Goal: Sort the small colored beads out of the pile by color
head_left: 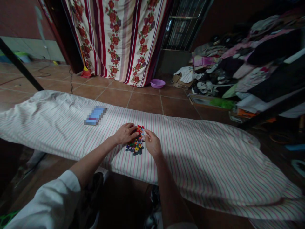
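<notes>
A small pile of multicoloured pieces (136, 148) lies on the striped cloth (202, 152) in front of me. My left hand (125, 133) rests at the left edge of the pile, palm down, its fingers spread and reaching over the upper pieces. On the pile's right side is my right hand (152, 143), with thumb and forefinger brought together in a pinch. What that pinch holds, if anything, is too small to make out. Some pieces are hidden under the left fingers.
A pixelated blue flat object (95, 115) lies on the cloth to the left. Beyond the cloth are a purple basin (157, 83), a floral curtain (116, 38) and a red broom (86, 73). Clothes (252, 60) are heaped at the right.
</notes>
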Motion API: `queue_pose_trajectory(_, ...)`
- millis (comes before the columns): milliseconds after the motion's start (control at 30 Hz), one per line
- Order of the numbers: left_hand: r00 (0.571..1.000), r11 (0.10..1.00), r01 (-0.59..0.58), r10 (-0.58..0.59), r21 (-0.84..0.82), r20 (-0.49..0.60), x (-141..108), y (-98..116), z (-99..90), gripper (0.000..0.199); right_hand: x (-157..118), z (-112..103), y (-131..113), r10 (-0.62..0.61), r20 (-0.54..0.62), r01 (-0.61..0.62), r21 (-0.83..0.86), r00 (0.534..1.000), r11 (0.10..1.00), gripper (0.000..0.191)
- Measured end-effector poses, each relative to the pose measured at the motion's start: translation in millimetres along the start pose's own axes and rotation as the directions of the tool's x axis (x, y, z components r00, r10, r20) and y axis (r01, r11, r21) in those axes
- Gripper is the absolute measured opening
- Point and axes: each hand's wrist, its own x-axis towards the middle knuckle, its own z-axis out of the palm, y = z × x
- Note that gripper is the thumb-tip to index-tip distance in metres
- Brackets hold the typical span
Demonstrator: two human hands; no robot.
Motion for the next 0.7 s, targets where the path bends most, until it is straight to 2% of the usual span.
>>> queue_pose_trajectory(133, 0.990, 0.993, 0.101, -0.107, -0.063, -0.089, -36.2, 14.4, 8.1, 0.063, -4.0, -4.7, 2.1, -0.002, 0.032, 0.002, -0.002, 0.999, 1.000, 0.034)
queue_pose_trajectory(233, 0.985, 0.985, 0.140, -0.149, -0.104, -0.085, -57.8, 27.0, 18.7, 0.075, -7.9, -10.4, -0.9, -0.008, 0.050, 0.009, -0.018, 0.999, 1.000, 0.032)
queue_pose_trajectory(367, 0.969, 0.970, 0.215, -0.226, -0.109, -0.103, -77.7, 41.6, 29.3, 0.076, -15.7, -20.6, -7.0, -0.006, 0.106, 0.014, -0.070, 0.994, 0.997, 0.033)
queue_pose_trajectory(533, 0.935, 0.943, 0.324, -0.331, -0.070, -0.128, -84.5, 54.9, 29.4, 0.083, -25.3, -27.9, -9.9, -0.006, 0.199, 0.016, -0.050, 0.980, 0.999, 0.034)
queue_pose_trajectory(700, 0.910, 0.928, 0.372, -0.372, -0.036, -0.182, -72.7, 62.7, 22.8, 0.078, -26.0, -25.6, -7.3, 0.017, 0.163, -0.011, -0.039, 0.987, 0.999, 0.030)
